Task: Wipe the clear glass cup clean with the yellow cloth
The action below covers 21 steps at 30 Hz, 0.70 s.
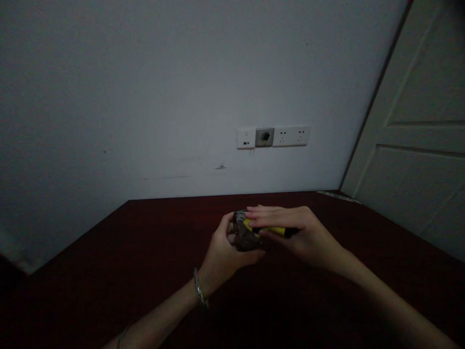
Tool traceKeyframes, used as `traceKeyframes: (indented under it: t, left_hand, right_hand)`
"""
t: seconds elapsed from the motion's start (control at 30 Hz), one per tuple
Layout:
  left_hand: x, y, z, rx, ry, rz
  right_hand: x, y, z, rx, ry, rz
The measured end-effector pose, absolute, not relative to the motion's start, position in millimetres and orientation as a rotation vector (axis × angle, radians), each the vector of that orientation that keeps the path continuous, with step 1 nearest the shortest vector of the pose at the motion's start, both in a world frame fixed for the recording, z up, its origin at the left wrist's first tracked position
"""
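Observation:
Both my hands meet over the middle of a dark red-brown table. My left hand, with a bracelet on its wrist, is curled round a small dark brown object. My right hand grips a yellow and black piece that meets the dark object; its fingers lie over the top. The room is dim and I cannot make out what the object is.
A white wall stands behind the table, with a row of sockets and switches above the table's far edge. A pale panelled door is on the right. A thin strip lies at the table's far right corner.

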<state>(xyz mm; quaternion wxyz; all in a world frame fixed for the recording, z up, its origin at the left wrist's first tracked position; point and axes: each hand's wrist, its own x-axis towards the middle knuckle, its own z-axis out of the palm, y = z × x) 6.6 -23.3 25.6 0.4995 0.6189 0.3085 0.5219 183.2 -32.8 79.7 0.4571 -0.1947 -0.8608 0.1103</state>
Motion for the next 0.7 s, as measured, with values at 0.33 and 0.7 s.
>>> traceKeyframes:
  t: [0.33,0.7]
  left_hand:
    - [8,-18,20,1.681,0.839,1.266]
    - [8,-22,24,1.993,1.027,1.306]
  right_hand:
    - [179,-48,85,-0.385,-2.454,0.086]
    - [179,-40,76,-0.549,-2.329,-0.038]
